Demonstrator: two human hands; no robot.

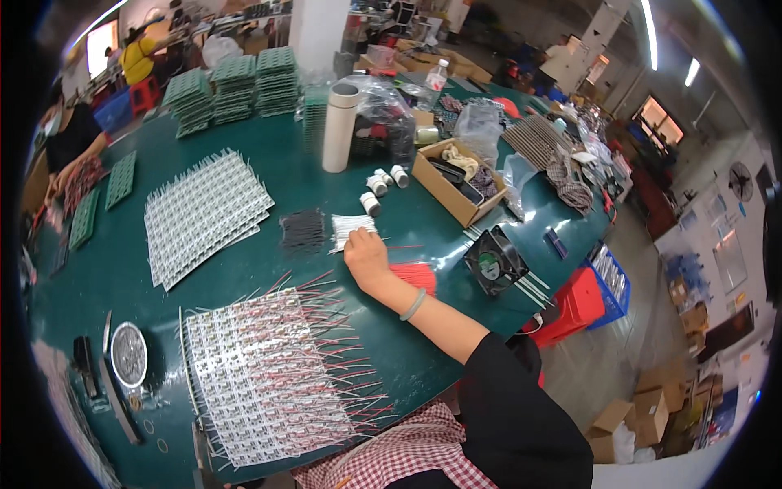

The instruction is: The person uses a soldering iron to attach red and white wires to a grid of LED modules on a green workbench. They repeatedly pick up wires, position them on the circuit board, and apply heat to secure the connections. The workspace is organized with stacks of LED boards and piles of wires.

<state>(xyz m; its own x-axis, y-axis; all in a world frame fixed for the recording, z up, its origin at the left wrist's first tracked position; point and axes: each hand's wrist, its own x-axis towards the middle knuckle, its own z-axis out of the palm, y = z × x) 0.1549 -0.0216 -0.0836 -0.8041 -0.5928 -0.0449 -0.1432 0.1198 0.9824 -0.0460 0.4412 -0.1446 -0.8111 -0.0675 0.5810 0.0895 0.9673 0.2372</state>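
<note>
- Well, your right hand (366, 257) is at the near side of the white wires (350, 222), fingers bunched; whether they pinch any, I can't tell.
- Your left hand is out of view.
- Those strands look light, bendy, probably slippery: grip near one end.
- Black wires (302, 231) lie left, red wires (415, 278) nearer and right.

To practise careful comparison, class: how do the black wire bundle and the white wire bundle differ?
Colour: the black wire bundle is dark; the white wire bundle is pale.
Contact: the right hand covers part of the white wire bundle, while no hand is on the black wire bundle.
Place: the black wire bundle lies left of the white wire bundle.
Shared: both lie on the green table.
</note>
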